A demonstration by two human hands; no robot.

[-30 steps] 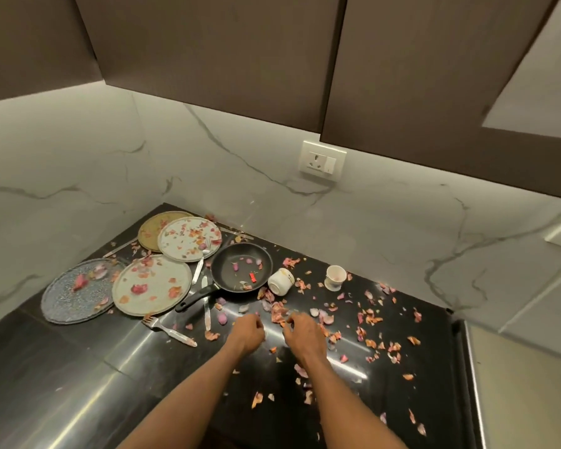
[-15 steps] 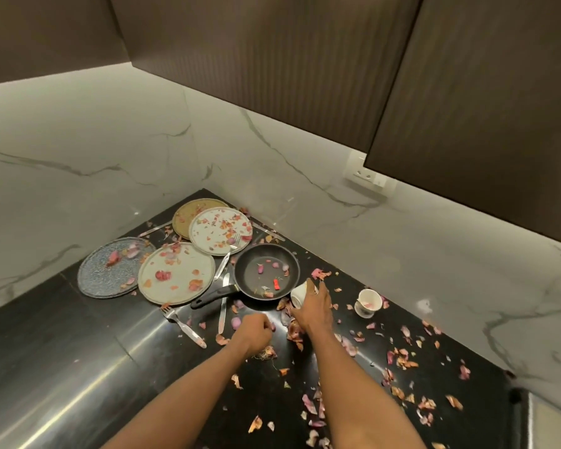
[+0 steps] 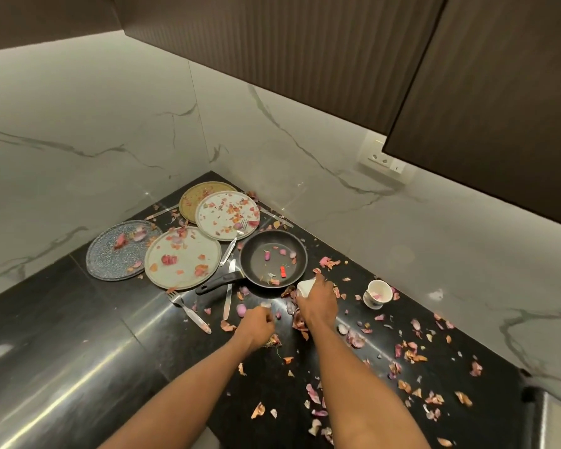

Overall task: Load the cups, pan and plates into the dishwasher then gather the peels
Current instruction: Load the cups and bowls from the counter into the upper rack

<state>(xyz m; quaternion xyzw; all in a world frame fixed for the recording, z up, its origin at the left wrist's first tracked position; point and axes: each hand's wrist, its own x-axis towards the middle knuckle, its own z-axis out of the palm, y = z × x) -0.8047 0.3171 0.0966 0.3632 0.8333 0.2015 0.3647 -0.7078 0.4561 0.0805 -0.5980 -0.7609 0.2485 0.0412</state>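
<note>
My right hand [image 3: 318,301] grips a white cup [image 3: 305,286] lying on its side beside the black pan [image 3: 274,257]. Curled into a loose fist, my left hand [image 3: 256,325] rests on the black counter [image 3: 78,351] among onion peels [image 3: 408,351]; whether it holds anything cannot be told. A second cup [image 3: 378,293] stands upright to the right. Several plates lie in the corner: a speckled grey plate [image 3: 110,254], a white plate [image 3: 182,257], another white plate [image 3: 227,215] and a yellow plate [image 3: 191,197]. Peels cover plates, pan and counter.
A fork [image 3: 188,311] and a knife [image 3: 229,293] lie near the pan handle; more cutlery lies among the plates. Marble walls close the corner. Dark cabinets hang overhead. A wall socket [image 3: 382,160] sits at the right. The counter's right edge drops off at a steel surface [image 3: 551,416].
My right hand reached forward from the peels to the lying cup and took hold of it. My left hand stayed low on the counter. The view shifted rightwards and closer.
</note>
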